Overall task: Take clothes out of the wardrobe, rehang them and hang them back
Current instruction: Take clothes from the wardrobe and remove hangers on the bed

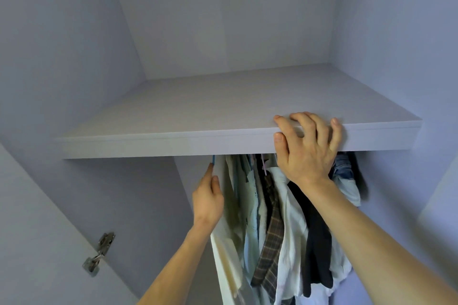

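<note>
Inside the white wardrobe, several garments hang under a shelf [173, 142]: cream pieces [228, 250], a brown plaid one [271, 242], a white shirt [291, 230], a black piece [317, 242] and denim [344, 168] at the right. The rail is hidden behind the shelf edge. My left hand [208, 199] pinches the blue hanger [213, 160] of the leftmost cream garment, just below the shelf. My right hand [307, 148] grips the shelf's front edge, fingers curled over the top and thumb on its face.
The shelf top [223, 101] is bare, with white wardrobe walls around it. A metal door hinge [99, 252] sits on the left side panel. Open space lies left of the hanging clothes, under the shelf.
</note>
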Demonstrator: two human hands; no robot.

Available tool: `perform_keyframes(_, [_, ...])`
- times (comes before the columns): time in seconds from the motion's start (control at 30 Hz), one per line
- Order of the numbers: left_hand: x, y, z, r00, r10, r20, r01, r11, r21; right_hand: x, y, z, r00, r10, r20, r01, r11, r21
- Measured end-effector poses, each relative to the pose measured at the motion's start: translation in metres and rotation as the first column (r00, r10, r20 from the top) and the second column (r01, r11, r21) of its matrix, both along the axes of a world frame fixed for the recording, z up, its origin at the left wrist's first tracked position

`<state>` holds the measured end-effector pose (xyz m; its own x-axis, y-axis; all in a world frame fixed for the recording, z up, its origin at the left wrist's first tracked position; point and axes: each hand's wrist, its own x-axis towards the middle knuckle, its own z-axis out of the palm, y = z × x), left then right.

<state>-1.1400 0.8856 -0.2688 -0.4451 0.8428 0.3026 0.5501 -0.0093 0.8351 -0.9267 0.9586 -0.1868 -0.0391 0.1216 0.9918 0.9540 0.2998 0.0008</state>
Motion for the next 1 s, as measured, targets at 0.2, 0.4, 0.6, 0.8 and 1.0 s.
perform_keyframes(0.2, [-0.016, -0.065, -0.041, 0.999, 0.016, 0.038, -0.015, 0.999, -0.034, 0.005, -0.021, 0.002, 0.994, 0.094, -0.057, -0.102, 0.981, -0.162])
perform_keyframes(0.4, [-0.059, -0.165, -0.078, 0.986, 0.113, -0.123, -0.130, 0.982, -0.138, -0.060, -0.086, -0.063, 0.831, 0.536, -0.150, -0.546, 0.732, -0.407])
perform_keyframes(0.6, [-0.083, -0.317, -0.101, 0.922, 0.157, -0.353, -0.234, 0.954, -0.188, -0.179, -0.173, -0.140, 0.554, 0.733, -0.394, -0.581, 0.001, -0.814])
perform_keyframes(0.8, [-0.086, -0.480, -0.118, 0.784, 0.236, -0.574, -0.451, 0.853, -0.265, -0.271, -0.297, -0.187, 0.332, 0.847, -0.414, -0.264, -0.338, -0.903])
perform_keyframes(1.0, [-0.051, -0.614, -0.124, 0.614, 0.608, -0.503, -0.778, 0.572, -0.258, -0.305, -0.445, -0.196, 0.000, 0.875, -0.485, -0.094, -0.483, -0.871])
